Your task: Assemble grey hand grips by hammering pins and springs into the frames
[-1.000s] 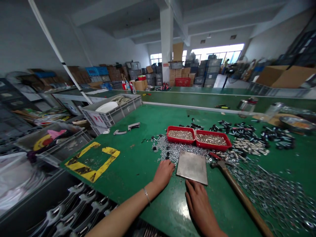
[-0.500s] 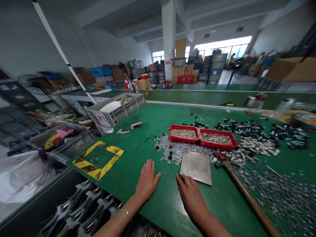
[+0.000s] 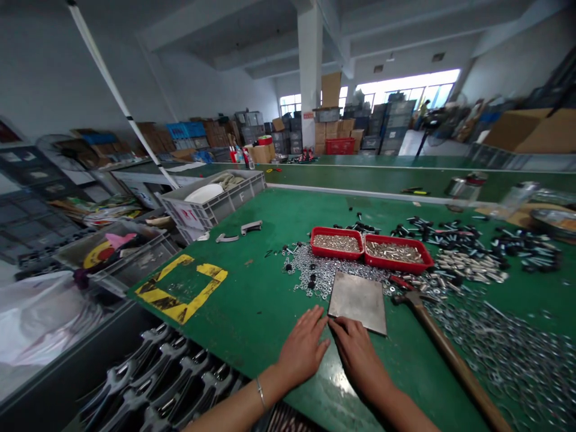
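My left hand (image 3: pixel 302 343) lies palm down on the green tabletop (image 3: pixel 261 306), fingers stretched forward and holding nothing. Its fingertips are close to the near left corner of a square metal plate (image 3: pixel 358 301). My right hand (image 3: pixel 355 345) rests beside it, fingers extended at the plate's near edge; whether they touch the plate I cannot tell. Beyond the plate, loose washers (image 3: pixel 320 273) are spread in front of two red trays (image 3: pixel 338 252) of small metal parts. A hammer (image 3: pixel 438 339) with a wooden handle lies to the right of the plate.
Washers and rings (image 3: pixel 508 348) cover the table's right side, with black-headed bolts (image 3: pixel 459 234) behind. Yellow-black tape (image 3: pixel 180 315) marks a square at left, near two grey handles (image 3: pixel 251 227). Grey crates (image 3: pixel 216 204) stand along the left edge. Grey parts (image 3: pixel 171 384) fill a bin below.
My left hand has slid right across the table, and is now right beside my right hand at the plate's corner. My right hand has shifted slightly right.
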The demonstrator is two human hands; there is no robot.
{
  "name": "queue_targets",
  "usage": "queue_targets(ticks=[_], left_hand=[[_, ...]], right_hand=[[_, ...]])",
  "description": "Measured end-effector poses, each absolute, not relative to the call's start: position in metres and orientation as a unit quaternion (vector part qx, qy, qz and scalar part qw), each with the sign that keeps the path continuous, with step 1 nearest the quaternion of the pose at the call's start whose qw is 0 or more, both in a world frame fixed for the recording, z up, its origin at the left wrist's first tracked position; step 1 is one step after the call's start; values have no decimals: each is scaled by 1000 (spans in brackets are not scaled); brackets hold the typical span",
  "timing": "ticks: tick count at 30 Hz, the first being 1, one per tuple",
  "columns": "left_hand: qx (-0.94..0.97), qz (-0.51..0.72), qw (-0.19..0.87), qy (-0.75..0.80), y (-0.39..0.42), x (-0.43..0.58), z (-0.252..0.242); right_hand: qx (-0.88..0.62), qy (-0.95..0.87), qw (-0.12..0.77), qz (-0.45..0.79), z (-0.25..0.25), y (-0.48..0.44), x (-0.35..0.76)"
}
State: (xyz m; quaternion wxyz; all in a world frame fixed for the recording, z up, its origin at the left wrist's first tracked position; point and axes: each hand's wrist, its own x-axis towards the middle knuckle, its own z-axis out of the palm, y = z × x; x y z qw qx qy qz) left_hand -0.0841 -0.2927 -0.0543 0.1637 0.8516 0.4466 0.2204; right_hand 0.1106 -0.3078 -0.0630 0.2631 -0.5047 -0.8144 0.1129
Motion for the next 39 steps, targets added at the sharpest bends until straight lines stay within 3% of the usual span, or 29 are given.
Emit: queue_targets(ticks=[6, 15, 20, 27, 32, 36, 39], left_hand=[[809, 298, 238, 447, -273, -83, -51], [840, 288, 199, 414, -220, -52, -55], [830, 277, 155, 458, -246, -75, -58], [894, 174, 134, 391, -311, -51, -63], [862, 189, 112, 457, -305, -45, -62], [899, 168, 137, 380, -308, -45, -63], [883, 179, 142, 410, -305, -42, -66]], right_hand=[[-576, -764, 284, 58, -60, -304, 156], [-594, -754, 278, 37, -62, -277, 195], [-605, -753, 259, 28, -58, -299, 231], [-587, -798, 135, -10, -72, -358, 224], [-610, -779, 143, -16, -63, -359, 220], [-575, -804, 145, 44, -56, -359, 205], [-577, -795, 179, 58, -51, -351, 192]])
